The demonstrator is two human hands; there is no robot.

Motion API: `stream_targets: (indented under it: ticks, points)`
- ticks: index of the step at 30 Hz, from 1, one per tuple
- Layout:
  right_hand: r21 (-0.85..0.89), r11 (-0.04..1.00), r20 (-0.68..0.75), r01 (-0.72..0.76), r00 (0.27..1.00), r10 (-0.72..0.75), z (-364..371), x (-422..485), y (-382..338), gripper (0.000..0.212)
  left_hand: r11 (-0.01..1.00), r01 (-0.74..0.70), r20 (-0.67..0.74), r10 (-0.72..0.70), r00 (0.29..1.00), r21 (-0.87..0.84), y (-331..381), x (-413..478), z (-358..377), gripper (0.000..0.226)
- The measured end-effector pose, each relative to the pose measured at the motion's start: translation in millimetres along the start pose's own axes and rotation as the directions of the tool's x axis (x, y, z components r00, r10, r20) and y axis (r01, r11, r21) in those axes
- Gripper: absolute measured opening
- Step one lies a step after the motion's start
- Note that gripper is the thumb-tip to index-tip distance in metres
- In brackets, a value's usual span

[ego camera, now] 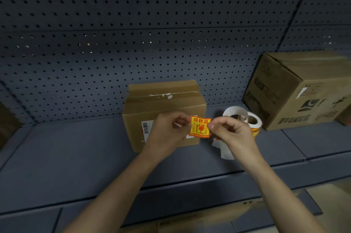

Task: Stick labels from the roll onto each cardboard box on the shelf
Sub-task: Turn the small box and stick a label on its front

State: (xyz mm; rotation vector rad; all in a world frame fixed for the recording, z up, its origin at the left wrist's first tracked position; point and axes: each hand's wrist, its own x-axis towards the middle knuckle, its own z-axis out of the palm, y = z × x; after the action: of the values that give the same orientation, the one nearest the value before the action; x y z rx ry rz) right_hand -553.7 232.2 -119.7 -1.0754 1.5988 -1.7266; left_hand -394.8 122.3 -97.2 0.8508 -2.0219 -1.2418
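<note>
As left hand (167, 131), right hand (230, 131) pinch — label (200, 127) between.

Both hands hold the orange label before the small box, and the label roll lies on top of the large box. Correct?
No. The head view shows the white label roll on the dark grey shelf, beside the large printed cardboard box. The left hand and right hand do hold the orange square label before the small brown cardboard box.

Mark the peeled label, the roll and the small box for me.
label (200, 127), head view, on its printed yellow middle.
roll (257, 123), head view, on its white outer wrap.
small box (133, 129), head view, on its front face, left of the barcode.
</note>
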Motion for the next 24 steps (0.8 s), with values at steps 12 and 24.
stream_targets:
  ticks: [12,24]
  points:
    - [-0.190,0.973,0.086,0.131,0.989,-0.116,0,11,5,0.011,0.966,-0.075,-0.055,0.091,0.994,0.248,3,-12,-12,0.016]
    - [-0.214,0.964,0.200,0.156,0.973,-0.113,-6,30,2,0.007,0.587,-0.347,0.041,0.470,0.882,0.731,0,19,-20,0.063]
